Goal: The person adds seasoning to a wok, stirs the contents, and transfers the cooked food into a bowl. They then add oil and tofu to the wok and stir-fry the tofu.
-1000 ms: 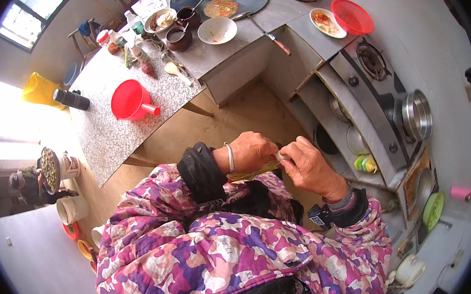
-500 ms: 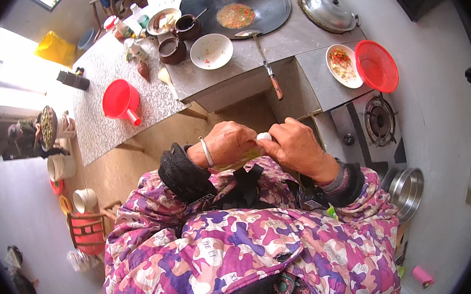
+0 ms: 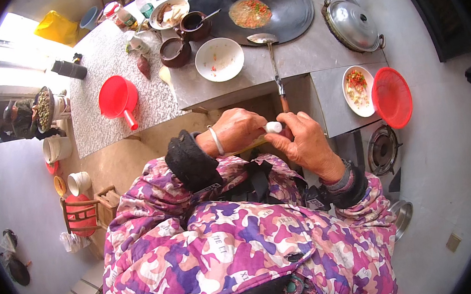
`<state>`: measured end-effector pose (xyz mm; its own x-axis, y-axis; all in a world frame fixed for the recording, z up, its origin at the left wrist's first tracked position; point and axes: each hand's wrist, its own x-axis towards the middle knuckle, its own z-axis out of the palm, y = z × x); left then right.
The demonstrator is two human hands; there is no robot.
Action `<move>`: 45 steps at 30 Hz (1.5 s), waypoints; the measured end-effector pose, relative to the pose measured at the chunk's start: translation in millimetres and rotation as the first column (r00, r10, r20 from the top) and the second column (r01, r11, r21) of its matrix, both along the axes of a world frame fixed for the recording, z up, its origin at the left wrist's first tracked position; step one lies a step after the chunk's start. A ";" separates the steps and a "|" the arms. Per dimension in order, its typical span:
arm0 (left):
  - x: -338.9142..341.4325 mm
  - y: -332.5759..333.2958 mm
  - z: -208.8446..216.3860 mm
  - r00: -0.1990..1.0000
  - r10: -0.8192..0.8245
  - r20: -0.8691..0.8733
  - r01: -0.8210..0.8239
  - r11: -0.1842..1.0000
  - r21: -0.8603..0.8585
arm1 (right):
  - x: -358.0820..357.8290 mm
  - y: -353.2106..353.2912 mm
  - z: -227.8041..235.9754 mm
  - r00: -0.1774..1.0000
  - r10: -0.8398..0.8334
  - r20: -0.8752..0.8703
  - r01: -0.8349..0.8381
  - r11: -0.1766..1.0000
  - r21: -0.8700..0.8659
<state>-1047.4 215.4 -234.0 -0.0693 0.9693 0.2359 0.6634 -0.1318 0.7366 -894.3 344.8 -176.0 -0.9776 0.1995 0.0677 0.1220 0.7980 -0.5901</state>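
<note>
My left hand [image 3: 236,131], with a white band at the wrist, is closed round a white-capped yellowish container. Most of its body is hidden under the hand, so I cannot tell whether it is a bottle or a pouch. Its white cap [image 3: 272,127] shows between both hands. The closed fingers of my right hand [image 3: 309,145] press against the cap's right side. Just beyond the right hand is the handle end of a metal spatula [image 3: 277,76], which rests on the rim of a large dark wok [image 3: 297,18]. Chopped red and orange food with liquid [image 3: 250,13] lies in the wok.
A white bowl [image 3: 219,60] and dark pots [image 3: 175,51] stand left of the wok. A red dipper [image 3: 118,97] sits on the speckled table. To the right are a lidded pot [image 3: 354,26], a dish of chopped peppers [image 3: 357,92], a red basket [image 3: 392,98] and a gas burner [image 3: 383,148].
The view has shifted, and the counter items appear farther right. Both hands have risen toward the counter edge. More of the white cap shows, while less of the yellowish container is visible.
</note>
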 end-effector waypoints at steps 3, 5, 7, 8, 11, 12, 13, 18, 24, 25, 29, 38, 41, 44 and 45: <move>7.2 6.2 -3.1 0.998 0.026 -0.051 -0.025 0.999 0.033 | 1.6 -1.9 -5.8 0.999 -0.027 0.020 0.028 0.999 -0.019; 9.4 7.9 -3.8 0.999 0.027 -0.038 -0.026 0.999 0.043 | 2.4 -1.6 -4.9 0.997 0.033 -0.065 -0.031 0.999 0.040; 8.0 7.0 -3.5 0.999 -0.017 -0.027 0.018 1.000 0.017 | 3.3 0.0 -0.4 0.986 0.134 -0.099 -0.122 0.985 0.121; 6.5 5.9 -3.1 0.999 -0.030 -0.026 0.029 0.999 -0.025 | 4.4 1.6 3.3 0.977 0.195 -0.092 -0.177 0.969 0.171; 0.4 4.2 -3.2 0.992 -0.124 0.031 0.126 0.989 -0.080 | 7.4 7.8 12.3 0.948 0.311 -0.064 -0.287 0.926 0.246; -0.4 4.4 -4.1 0.985 -0.169 0.045 0.173 0.980 -0.098 | 9.2 10.6 14.1 0.923 0.372 -0.100 -0.334 0.902 0.272; -0.7 5.4 -5.5 0.982 -0.191 0.010 0.190 0.964 -0.184 | 12.9 13.9 16.1 0.919 0.393 -0.038 -0.367 0.886 0.284; 3.0 14.6 -12.3 0.996 -0.089 0.006 0.089 0.993 -0.081 | 35.4 49.3 15.2 0.988 0.153 0.027 -0.153 0.926 0.344; -38.8 4.7 -4.5 0.980 0.171 0.101 -0.167 0.985 -0.050 | 2.9 167.7 -69.9 0.918 -0.397 0.015 0.380 0.888 0.257; -45.2 1.1 -4.2 0.949 0.268 0.164 -0.265 0.963 -0.041 | -13.3 194.5 -98.0 0.921 -0.388 0.032 0.366 0.892 0.265; -61.3 -2.8 -7.1 0.849 0.307 0.431 -0.298 0.950 -0.089 | -7.5 258.2 -187.8 0.796 -0.605 0.030 0.568 0.763 0.310; -51.5 17.1 0.3 0.369 0.407 0.836 -0.498 0.846 -0.192 | 3.6 239.6 -164.2 0.657 -0.752 0.051 0.694 0.630 0.347; -44.3 68.2 -15.9 0.212 0.285 0.935 -0.528 0.839 -0.135 | 16.4 232.5 -122.4 0.833 -0.497 0.243 0.545 0.813 -0.204; -43.3 91.5 -22.7 0.111 0.229 0.967 -0.556 0.821 -0.131 | 19.5 193.7 -104.9 0.936 -0.017 0.352 0.330 0.391 -0.859; -42.1 94.8 -21.4 0.094 0.222 0.970 -0.552 0.823 -0.135 | 19.1 174.3 -104.0 0.958 0.046 0.284 0.267 0.217 -0.939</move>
<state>-1089.4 310.2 -255.3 -0.7366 0.6592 -0.1513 -0.4757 -0.3460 0.8087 -875.2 519.2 -280.0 -0.8901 0.0637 -0.4514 0.3924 -0.3969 -0.8298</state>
